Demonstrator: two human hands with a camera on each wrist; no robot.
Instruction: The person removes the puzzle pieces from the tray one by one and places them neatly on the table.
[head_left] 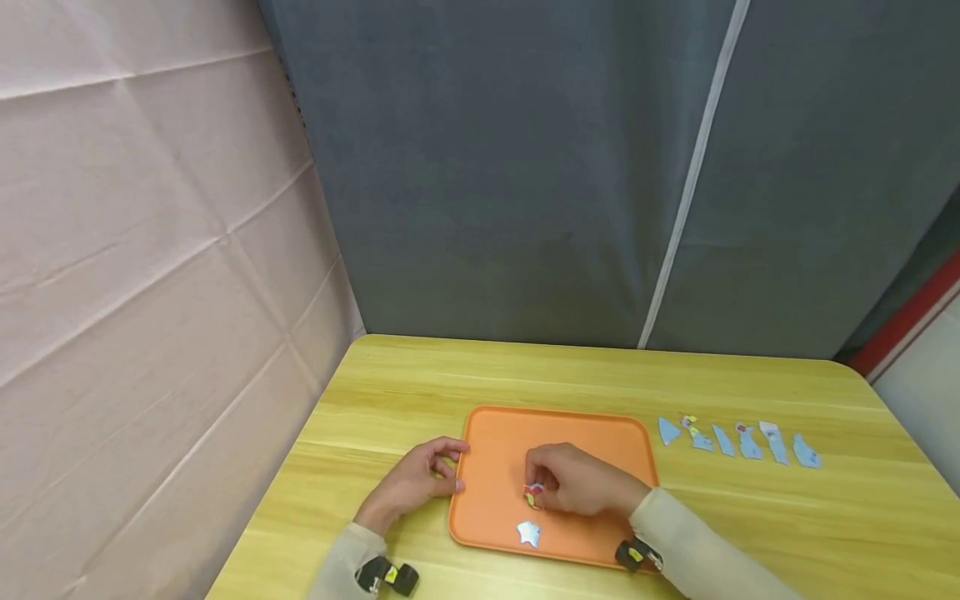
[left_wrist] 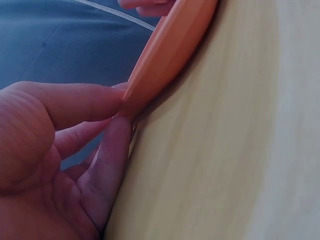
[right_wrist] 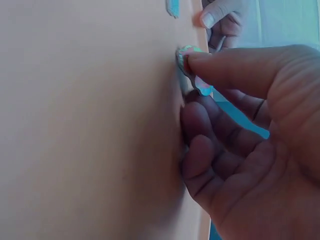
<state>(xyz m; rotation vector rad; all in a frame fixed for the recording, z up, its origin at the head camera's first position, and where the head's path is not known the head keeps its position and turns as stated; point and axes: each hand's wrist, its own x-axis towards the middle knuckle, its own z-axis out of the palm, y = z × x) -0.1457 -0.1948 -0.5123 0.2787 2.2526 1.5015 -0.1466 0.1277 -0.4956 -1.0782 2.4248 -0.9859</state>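
Note:
My right hand (head_left: 573, 479) is above the middle of an orange tray (head_left: 495, 433). Between thumb and fingertips it pinches a small flat puzzle piece (head_left: 533, 495) printed in red and yellow; in the right wrist view the same piece (right_wrist: 204, 87) stands on edge, partly covered by the thumb. Another puzzle piece (head_left: 528, 533), pale blue and star-like, lies near the tray's front edge. At the tray's left rim, my left hand (head_left: 412, 483) holds the edge with bent fingers and thumb. In the left wrist view its fingertips meet the orange rim (left_wrist: 160, 55).
To the right of the tray, several light blue puzzle pieces (head_left: 748, 442) lie in a row on the yellow wooden table (head_left: 405, 375). A dark grey curtain (head_left: 487, 167) hangs behind the table, and a pale cloth (head_left: 150, 250) hangs at the left.

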